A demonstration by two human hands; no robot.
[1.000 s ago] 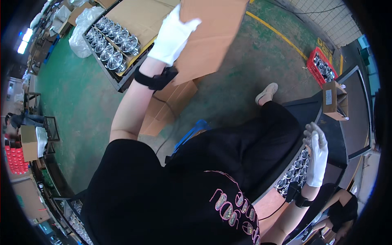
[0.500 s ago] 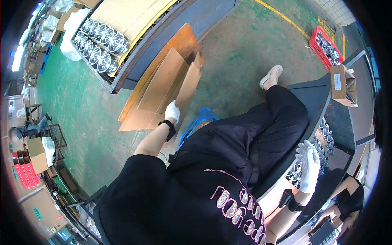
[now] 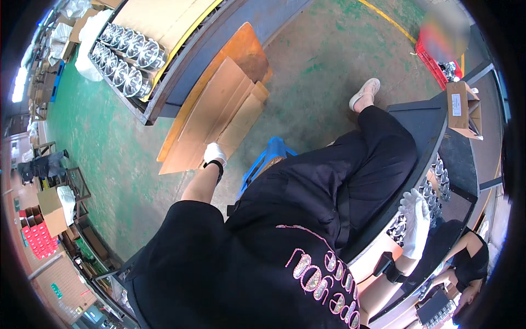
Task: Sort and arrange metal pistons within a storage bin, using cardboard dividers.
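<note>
My left hand (image 3: 215, 153), in a white glove, is closed at the lower edge of a folded brown cardboard sheet (image 3: 211, 107); its fingertips are partly hidden. The cardboard leans against an orange board (image 3: 244, 46) beside a dark metal workbench. My right hand (image 3: 416, 223), also in a white glove, has its fingers stretched out and holds nothing that I can see. It is raised near shiny metal parts (image 3: 396, 229) on the dark bench at my right.
A blue stool (image 3: 272, 151) stands near my legs. Rows of shiny metal parts (image 3: 131, 54) lie on the far-left bench. A red crate (image 3: 431, 63) and an open carton (image 3: 463, 109) are at the far right. Another person (image 3: 468, 255) works at the lower right.
The cardboard's raised flap has come down flatter against the board. My left hand has moved slightly left and down along its edge. My right hand stays nearly in place.
</note>
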